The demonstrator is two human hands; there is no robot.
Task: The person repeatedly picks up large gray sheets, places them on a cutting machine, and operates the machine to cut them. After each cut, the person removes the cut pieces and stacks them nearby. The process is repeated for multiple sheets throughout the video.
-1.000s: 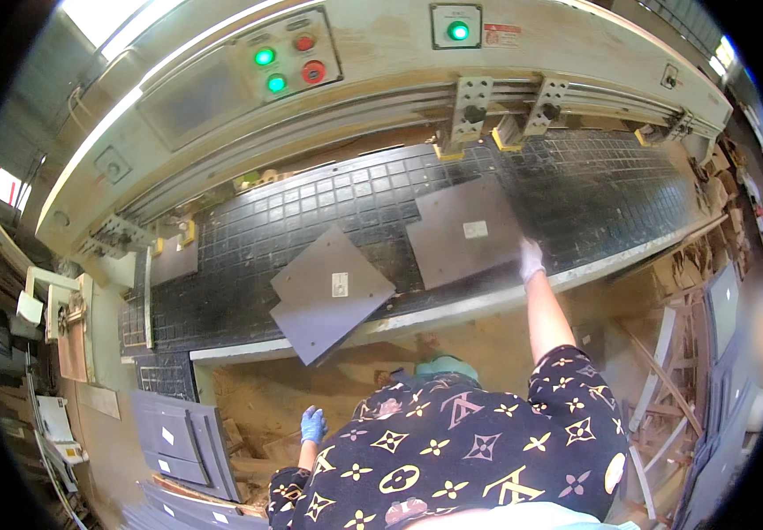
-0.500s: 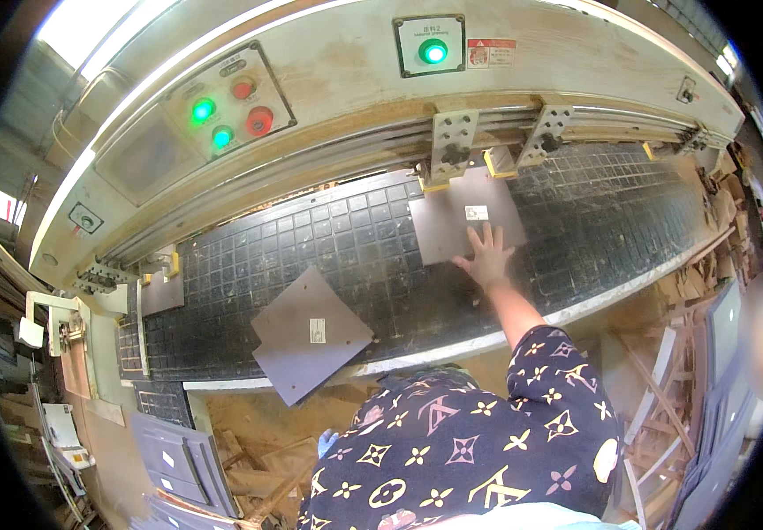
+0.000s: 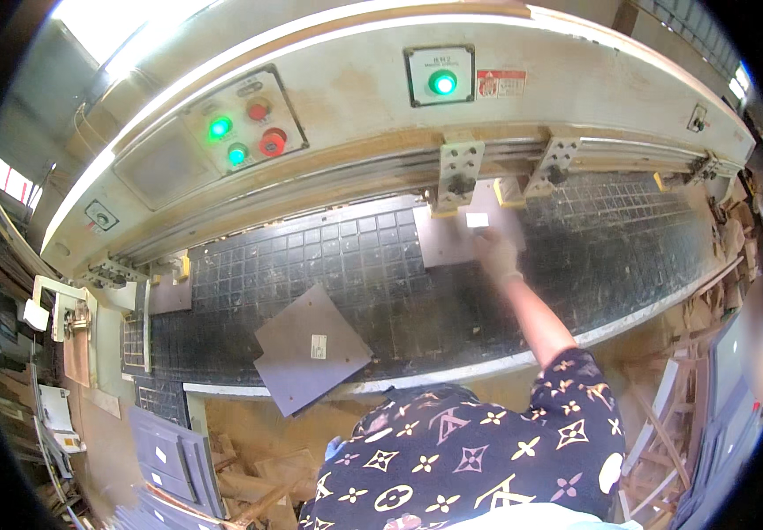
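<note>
My right hand (image 3: 498, 254) rests at the near right part of a grey-brown flat panel (image 3: 443, 240), its fingertips close to the white label (image 3: 477, 219). Motion blur smears the fingers, so I cannot make out their pose. The panel lies on the black ribbed machine bed, its far edge at two yellow-tipped stops below the metal brackets (image 3: 461, 174). A second panel (image 3: 297, 336), notched and labelled, lies askew nearer me on the left and overhangs the pale front edge. My left hand does not show.
Above the bed runs a machine beam (image 3: 355, 97) with lit green buttons and a red knob (image 3: 273, 142). Another panel piece (image 3: 171, 293) sits by the far-left stop. Grey panels are stacked on the lower left (image 3: 174, 459) and along the right (image 3: 717, 406). Wooden scraps (image 3: 655, 433) lie below the bed.
My right hand has drawn its spread fingers together over the panel and now blurs near the label. The whole view has shifted slightly downward; both panels look about where they were.
</note>
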